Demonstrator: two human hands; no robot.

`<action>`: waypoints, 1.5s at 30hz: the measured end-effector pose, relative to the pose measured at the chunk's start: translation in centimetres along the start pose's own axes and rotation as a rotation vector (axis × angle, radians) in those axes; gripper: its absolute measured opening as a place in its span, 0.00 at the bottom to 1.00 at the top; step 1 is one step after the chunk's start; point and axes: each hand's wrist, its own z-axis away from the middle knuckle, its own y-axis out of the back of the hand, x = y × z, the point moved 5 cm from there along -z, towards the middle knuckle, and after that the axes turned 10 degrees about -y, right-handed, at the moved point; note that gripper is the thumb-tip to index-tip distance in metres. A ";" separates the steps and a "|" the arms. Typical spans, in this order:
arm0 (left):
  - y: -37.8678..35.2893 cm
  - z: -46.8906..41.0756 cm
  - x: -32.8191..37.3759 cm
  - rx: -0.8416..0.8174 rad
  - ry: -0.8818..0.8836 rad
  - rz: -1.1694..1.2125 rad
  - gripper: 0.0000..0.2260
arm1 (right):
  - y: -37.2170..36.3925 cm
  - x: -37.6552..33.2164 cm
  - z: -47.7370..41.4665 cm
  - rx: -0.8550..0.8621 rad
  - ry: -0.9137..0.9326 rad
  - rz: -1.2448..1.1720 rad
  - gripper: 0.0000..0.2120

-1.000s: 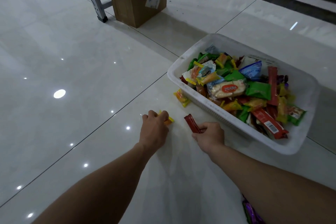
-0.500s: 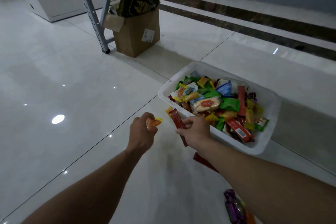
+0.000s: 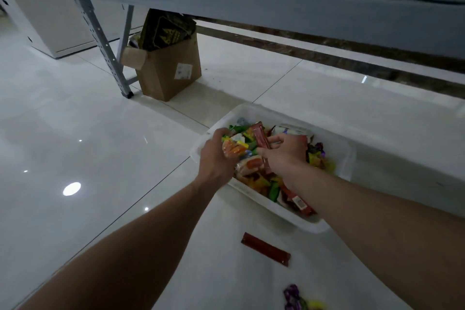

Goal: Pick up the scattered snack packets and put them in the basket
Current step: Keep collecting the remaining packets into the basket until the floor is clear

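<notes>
Hands meet over the white plastic basket, which sits on the glossy white tiled floor, heaped with colourful snack packets. The left hand grips a small orange-and-yellow packet. The right hand pinches a long dark red stick packet, held nearly upright. 2 more lie on the floor nearer the person: a flat dark red strip packet and a purple wrapped packet. Behind stands a brown cardboard box beside a grey metal shelf leg.

Open floor lies left of the basket. Behind it stand a cardboard box and a shelf leg; a red packet lies in front.
</notes>
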 end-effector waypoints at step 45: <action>6.9 8.2 -4.4 0.091 0.017 -0.307 0.21 | -3.1 0.4 5.5 -0.141 0.380 0.355 0.25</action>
